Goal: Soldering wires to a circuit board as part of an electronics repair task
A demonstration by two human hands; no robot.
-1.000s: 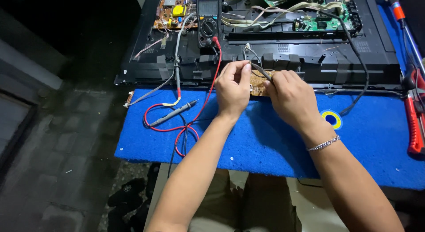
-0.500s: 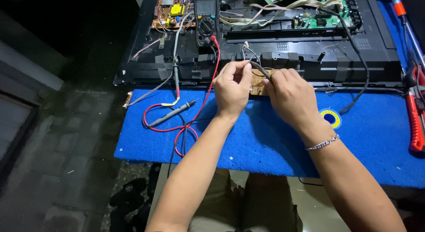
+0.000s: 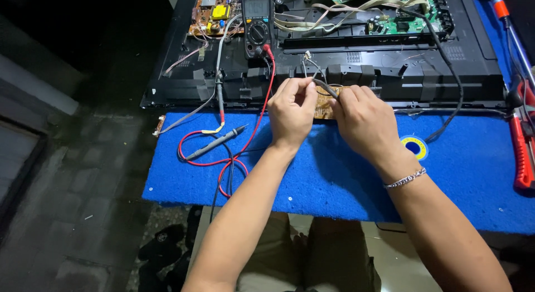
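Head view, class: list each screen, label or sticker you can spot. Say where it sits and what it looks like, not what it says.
Multimeter: top centre, lying on the opened black chassis; dark body, pale grey rectangular screen above a round dial.
Round sticker: on the blue mat, just right of the right hand; yellow ring, blue centre.
No packages or signs show.

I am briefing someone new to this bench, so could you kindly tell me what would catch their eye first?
The two hands, left hand and right hand, meet at the middle over a small brown circuit board at the far edge of the bright blue mat. Left of them, red and black test leads loop across the mat up to a multimeter lying on the opened black chassis.
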